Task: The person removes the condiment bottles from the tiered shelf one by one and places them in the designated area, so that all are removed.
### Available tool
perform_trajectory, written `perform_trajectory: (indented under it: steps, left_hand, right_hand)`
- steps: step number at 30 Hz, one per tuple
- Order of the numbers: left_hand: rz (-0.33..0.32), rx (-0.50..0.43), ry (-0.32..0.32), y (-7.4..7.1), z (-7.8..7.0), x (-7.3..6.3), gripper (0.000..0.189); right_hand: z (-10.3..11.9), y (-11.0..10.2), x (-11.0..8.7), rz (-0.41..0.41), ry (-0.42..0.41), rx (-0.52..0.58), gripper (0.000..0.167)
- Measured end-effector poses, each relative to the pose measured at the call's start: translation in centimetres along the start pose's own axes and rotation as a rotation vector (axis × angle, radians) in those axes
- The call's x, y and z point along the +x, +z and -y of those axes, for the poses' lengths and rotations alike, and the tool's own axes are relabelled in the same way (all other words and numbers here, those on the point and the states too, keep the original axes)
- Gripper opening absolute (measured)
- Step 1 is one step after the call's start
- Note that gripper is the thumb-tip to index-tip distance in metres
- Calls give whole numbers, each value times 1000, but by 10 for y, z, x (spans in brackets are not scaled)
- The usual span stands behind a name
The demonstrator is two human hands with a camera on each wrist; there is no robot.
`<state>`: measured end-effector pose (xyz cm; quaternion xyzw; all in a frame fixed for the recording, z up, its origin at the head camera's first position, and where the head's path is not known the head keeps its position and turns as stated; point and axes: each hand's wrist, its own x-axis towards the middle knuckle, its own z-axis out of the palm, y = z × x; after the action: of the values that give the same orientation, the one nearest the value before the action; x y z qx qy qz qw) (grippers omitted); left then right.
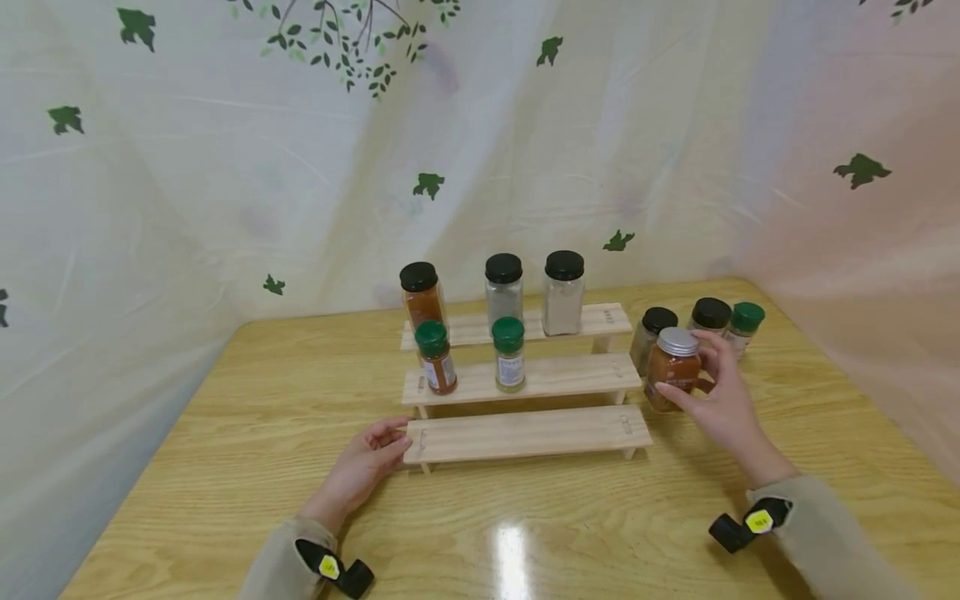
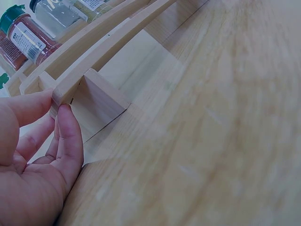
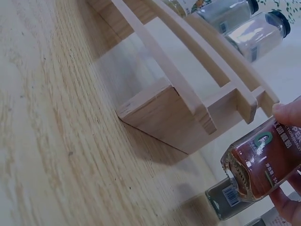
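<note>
In right hand [image 1: 722,402], silver-lidded jar [image 1: 673,367]

The pale wooden rack [image 1: 525,435] over there stands with three long tiers climbing from near to far. Just off its right end, a squarish clear jar [image 1: 672,371] of reddish-brown contents is held roughly upright, silver lid [image 1: 678,341] on.
</note>
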<state>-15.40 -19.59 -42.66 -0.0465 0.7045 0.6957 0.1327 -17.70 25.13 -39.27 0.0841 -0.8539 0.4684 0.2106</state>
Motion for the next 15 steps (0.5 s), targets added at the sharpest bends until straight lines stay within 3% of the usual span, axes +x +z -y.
perform_trajectory:
  steps: [15]
  left_hand:
    - [-6, 3, 9, 2, 1, 0, 43]
  right_hand:
    - [-12, 2, 4, 43, 37, -11, 81]
